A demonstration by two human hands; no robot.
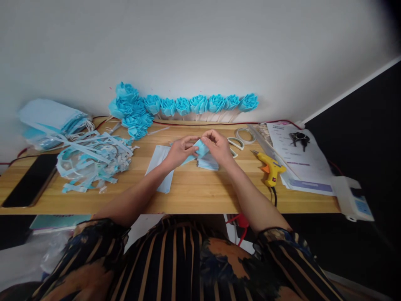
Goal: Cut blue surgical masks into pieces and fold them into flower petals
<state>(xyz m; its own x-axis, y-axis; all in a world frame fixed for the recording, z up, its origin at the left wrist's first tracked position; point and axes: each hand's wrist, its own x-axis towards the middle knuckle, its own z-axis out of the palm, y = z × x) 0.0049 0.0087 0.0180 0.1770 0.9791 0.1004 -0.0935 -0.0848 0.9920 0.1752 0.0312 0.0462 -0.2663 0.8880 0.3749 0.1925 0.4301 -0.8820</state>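
Between my two hands is a strip of light-blue fabric [201, 148], like face-mask material, raised above the table. My left hand [182, 150] pinches its left side, and a tail of the strip slants down below those fingers. On the other side my right hand [216, 145] grips the top edge between thumb and fingers. Just under the hands lies a small stack of pale-blue cut pieces [208, 162]. More flat pale-blue sheets [165, 184] rest beneath my left forearm. White-handled scissors [235, 143] lie beside my right hand, partly hidden by it.
Blue fabric roses [198, 103] line the wall, with more bunched at left [127, 102]. Scraps [97, 161], a mask pack [53, 119] and a phone [30, 180] occupy the left. Rightward are a tape roll [245, 135], yellow glue gun [272, 168], papers [297, 152], keys [300, 139] and a power strip [351, 194].
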